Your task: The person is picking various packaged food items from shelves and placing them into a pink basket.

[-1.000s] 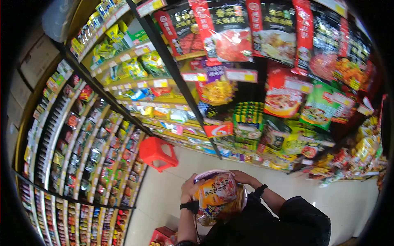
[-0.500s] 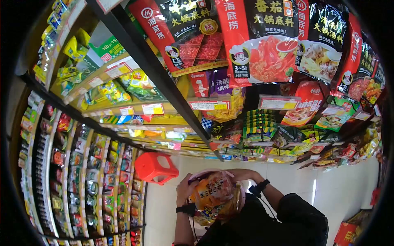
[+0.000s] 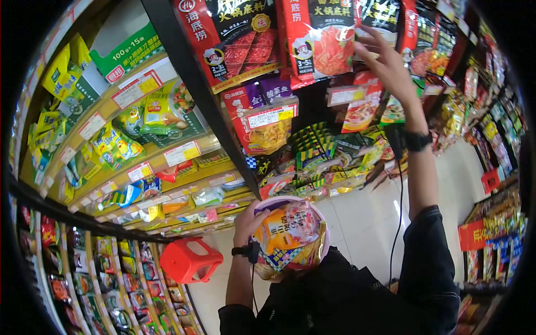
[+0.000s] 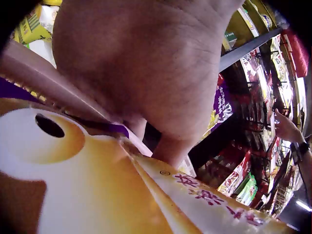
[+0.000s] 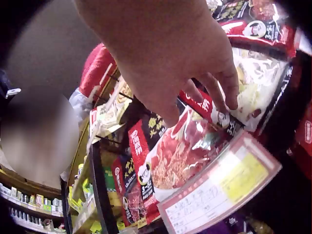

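Note:
My left hand (image 3: 245,223) grips the rim of a pink-purple basket (image 3: 326,230) held before my body. On top of its contents lies an orange-and-white food packet (image 3: 290,228), which fills the lower part of the left wrist view. Raised to the hanging rack, my right hand (image 3: 389,70) has its fingers spread at the edge of a red-and-black hot pot base packet (image 3: 330,49) with a tomato-red dish printed on it. In the right wrist view, the fingertips are right over this packet (image 5: 178,156), beside a second packet (image 5: 256,80) with a pale dish.
Price tags (image 3: 272,116) jut out below the hanging packets. A black shelf post (image 3: 204,106) divides this rack from yellow shelves (image 3: 184,153) of seasoning bags on the left. On the tiled floor stands a red plastic stool (image 3: 190,261).
My right hand has left the basket and risen to the hanging packets. The left hand keeps its hold on the basket. The rack now looks closer and the view has shifted.

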{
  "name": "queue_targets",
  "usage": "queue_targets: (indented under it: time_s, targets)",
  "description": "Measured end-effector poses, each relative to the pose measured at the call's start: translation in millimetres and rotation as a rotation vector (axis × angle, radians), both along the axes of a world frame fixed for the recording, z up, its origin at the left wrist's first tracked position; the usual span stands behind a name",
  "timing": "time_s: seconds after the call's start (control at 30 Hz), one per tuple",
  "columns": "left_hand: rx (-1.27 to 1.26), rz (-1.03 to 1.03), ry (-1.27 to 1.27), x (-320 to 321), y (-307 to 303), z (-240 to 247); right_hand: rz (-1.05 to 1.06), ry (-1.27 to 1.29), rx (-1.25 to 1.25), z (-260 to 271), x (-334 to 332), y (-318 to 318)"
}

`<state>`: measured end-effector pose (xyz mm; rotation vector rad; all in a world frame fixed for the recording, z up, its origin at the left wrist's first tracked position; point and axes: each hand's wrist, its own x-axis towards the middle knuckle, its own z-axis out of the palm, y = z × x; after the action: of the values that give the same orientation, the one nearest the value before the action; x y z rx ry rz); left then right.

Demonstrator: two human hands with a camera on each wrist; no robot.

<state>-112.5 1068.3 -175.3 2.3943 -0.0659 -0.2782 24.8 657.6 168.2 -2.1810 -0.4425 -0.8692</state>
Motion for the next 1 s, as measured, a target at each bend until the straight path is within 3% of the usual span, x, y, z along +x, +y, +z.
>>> queue_targets:
  time_s: [0.1, 0.23, 0.33, 0.43, 0.5, 0.53, 0.63, 0.77, 0.83, 0.87, 0.9, 0.97, 1.0]
  targets:
    - [0.032, -0.051, -0.051, -0.6, 0.8, 7.6, -0.135, 0.129, 0.006, 1.0, 9.5, 19.9]
    - [-0.005, -0.062, -0.120, -9.6, 13.7, 9.2, -0.093, 0.066, -0.027, 7.7, 2.7, 28.2]
    - [0.041, -0.090, -0.039, -14.5, 25.9, 14.3, 0.062, 0.448, -0.080, 28.3, -18.9, 23.0]
    - [-0.032, -0.060, -0.111, -16.8, 39.3, -20.0, 0.375, 0.215, 0.282, 8.8, -15.8, -2.3]
    - [-0.010, -0.071, -0.114, -21.4, 41.4, -12.8, 0.157, 0.067, 0.418, -3.0, -9.9, -52.4]
    - [-0.087, -0.073, -0.125, -23.1, 45.2, -23.4, 0.190, 0.138, 0.411, -4.1, -13.8, -62.4]
    - [0.005, -0.072, -0.067, -27.0, 42.3, -7.2, 0.186, 0.348, 0.399, -3.8, -45.7, -82.5]
    - [0.033, -0.080, -0.035, -26.3, 38.7, -6.1, 0.145, 0.437, 0.421, -0.5, -98.0, -92.0]
    - [0.029, -0.070, -0.043, -21.5, 39.6, -8.1, 0.384, 0.702, -0.257, -44.9, -119.1, -88.8]
    - [-0.054, -0.064, -0.026, -20.4, 38.9, -11.4, 0.532, 1.006, 0.113, -83.6, -138.8, -35.8]
    - [-0.141, -0.058, -0.006, -20.7, 37.4, -16.8, 0.606, 1.020, 0.164, -139.1, -158.0, -1.1]
    - [-0.299, -0.029, 0.049, -23.0, 36.9, -16.5, 0.605, 1.238, 0.067, -189.2, -191.3, 85.0]
    - [-0.353, 0.041, 0.182, -25.7, 37.7, -8.0, 0.640, 1.153, -0.024, -212.8, -203.2, 109.1]
